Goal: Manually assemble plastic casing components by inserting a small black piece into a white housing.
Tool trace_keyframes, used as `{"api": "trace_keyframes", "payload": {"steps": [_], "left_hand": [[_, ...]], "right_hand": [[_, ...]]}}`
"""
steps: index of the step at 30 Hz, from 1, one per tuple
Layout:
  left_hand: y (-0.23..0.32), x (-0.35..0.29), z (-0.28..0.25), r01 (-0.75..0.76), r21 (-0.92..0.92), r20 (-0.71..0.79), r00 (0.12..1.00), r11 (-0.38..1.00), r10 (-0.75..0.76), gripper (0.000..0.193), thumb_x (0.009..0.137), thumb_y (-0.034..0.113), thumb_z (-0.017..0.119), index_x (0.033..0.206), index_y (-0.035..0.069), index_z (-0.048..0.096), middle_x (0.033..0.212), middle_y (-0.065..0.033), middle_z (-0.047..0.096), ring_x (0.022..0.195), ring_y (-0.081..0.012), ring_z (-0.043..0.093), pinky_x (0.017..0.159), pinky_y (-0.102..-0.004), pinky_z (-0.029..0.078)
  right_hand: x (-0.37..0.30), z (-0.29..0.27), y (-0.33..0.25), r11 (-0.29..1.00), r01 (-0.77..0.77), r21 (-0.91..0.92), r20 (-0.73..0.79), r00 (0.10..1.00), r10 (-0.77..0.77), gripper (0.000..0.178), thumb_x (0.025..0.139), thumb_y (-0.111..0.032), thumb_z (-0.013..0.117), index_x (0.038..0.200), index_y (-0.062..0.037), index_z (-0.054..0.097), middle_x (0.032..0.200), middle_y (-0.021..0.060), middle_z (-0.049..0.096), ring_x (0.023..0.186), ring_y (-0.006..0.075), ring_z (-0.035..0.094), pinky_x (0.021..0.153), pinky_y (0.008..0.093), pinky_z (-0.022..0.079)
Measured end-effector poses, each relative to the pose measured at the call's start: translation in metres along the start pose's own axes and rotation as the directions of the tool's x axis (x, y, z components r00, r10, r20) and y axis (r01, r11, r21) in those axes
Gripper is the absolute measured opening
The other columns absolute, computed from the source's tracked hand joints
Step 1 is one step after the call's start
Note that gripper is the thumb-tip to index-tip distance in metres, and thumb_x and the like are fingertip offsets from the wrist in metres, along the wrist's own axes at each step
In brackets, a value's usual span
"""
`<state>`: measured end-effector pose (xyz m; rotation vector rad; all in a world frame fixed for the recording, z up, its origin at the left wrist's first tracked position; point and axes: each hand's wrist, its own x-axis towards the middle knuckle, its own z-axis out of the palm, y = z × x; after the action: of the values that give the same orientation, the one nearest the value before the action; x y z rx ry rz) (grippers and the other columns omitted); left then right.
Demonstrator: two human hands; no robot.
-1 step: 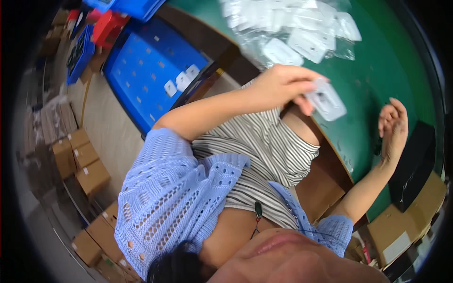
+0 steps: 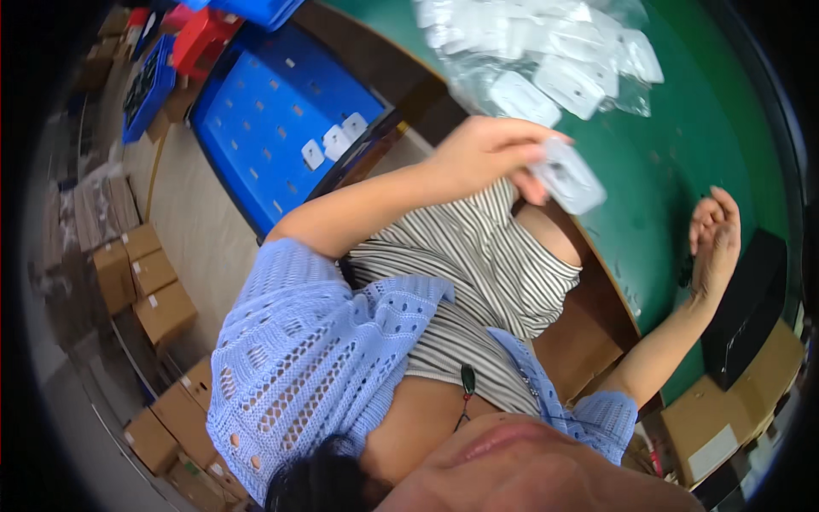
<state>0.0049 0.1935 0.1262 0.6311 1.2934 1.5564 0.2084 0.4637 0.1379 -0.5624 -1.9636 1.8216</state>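
In my left hand I hold a flat, rounded white plastic piece by one end, pinched between thumb and fingers. It has a small dark mark or opening near the gripped end and is raised near the edge of the green table. Over the table's right part hovers my right hand, its fingers loosely curled and apart, with nothing visible in them. A small dark object shows beside its wrist; its kind is unclear. Beyond my left hand lies a heap of similar white pieces, some in clear plastic bags.
A blue crate on the left holds several small white pieces along its near side. A red bin stands behind it. Cardboard boxes line the far left. A black box and an open carton lie at right.
My left hand has shifted slightly left with the white plastic piece still in it. My right hand has hardly moved.
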Motion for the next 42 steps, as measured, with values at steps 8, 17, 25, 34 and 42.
{"api": "trace_keyframes", "payload": {"steps": [8, 17, 25, 34, 42], "left_hand": [[-0.072, -0.091, -0.216, 0.025, 0.091, -0.837, 0.544, 0.995, 0.063, 0.019, 0.086, 0.006, 0.052, 0.100, -0.006, 0.049, 0.084, -0.0166, 0.060, 0.071, -0.0223, 0.064, 0.067, -0.0284, 0.055], [-0.178, -0.106, -0.359, 0.279, -0.003, -0.981, 0.186, 0.960, -0.057, 0.014, 0.080, 0.006, 0.059, 0.085, -0.007, 0.059, 0.076, -0.0150, 0.062, 0.055, -0.0211, 0.063, 0.051, -0.0272, 0.053], [-0.149, -0.126, -0.284, 0.844, 0.470, -0.863, 0.378, 0.258, 0.337, 0.048, 0.079, 0.040, 0.061, 0.106, 0.001, 0.052, 0.100, -0.0192, 0.056, 0.092, -0.0311, 0.058, 0.070, -0.0412, 0.050], [-0.158, -0.122, -0.254, 0.915, 0.395, -0.912, 0.401, 0.084, -0.084, 0.092, 0.064, 0.062, 0.065, 0.128, 0.008, 0.027, 0.114, -0.0215, 0.047, 0.102, -0.0376, 0.052, 0.081, -0.0462, 0.044], [-0.166, -0.149, -0.275, 0.949, 0.303, -0.929, 0.315, 0.089, -0.193, 0.089, 0.066, 0.056, 0.066, 0.132, 0.011, 0.024, 0.121, -0.0208, 0.047, 0.109, -0.0342, 0.050, 0.084, -0.0436, 0.044]], "right_hand": [[0.011, -0.020, 0.018, 1.000, 0.002, -0.018, -0.061, 0.998, -0.003, 0.041, 0.091, -0.036, 0.045, 0.109, 0.0007, 0.048, 0.081, 0.0051, 0.052, 0.063, 0.0073, 0.045, 0.049, 0.0166, 0.030], [0.016, -0.021, 0.032, 1.000, -0.018, 0.007, -0.090, 0.996, 0.018, 0.038, 0.091, -0.032, 0.046, 0.109, 0.0015, 0.048, 0.083, 0.0059, 0.052, 0.063, 0.0080, 0.044, 0.049, 0.0173, 0.030], [0.015, -0.024, 0.032, 0.999, -0.030, -0.027, -0.142, 0.990, 0.026, 0.039, 0.091, -0.033, 0.046, 0.109, 0.0019, 0.049, 0.083, 0.0056, 0.052, 0.063, 0.0079, 0.044, 0.048, 0.0173, 0.029], [0.015, -0.022, 0.031, 0.996, -0.077, -0.052, -0.139, 0.988, 0.069, 0.033, 0.093, -0.029, 0.044, 0.108, 0.0001, 0.051, 0.081, 0.0042, 0.053, 0.062, 0.0062, 0.043, 0.049, 0.0167, 0.028], [0.013, -0.024, 0.030, 0.995, -0.074, -0.070, -0.166, 0.984, 0.062, 0.027, 0.093, -0.024, 0.043, 0.105, -0.0009, 0.053, 0.079, 0.0032, 0.053, 0.061, 0.0054, 0.043, 0.049, 0.0157, 0.027]]}}
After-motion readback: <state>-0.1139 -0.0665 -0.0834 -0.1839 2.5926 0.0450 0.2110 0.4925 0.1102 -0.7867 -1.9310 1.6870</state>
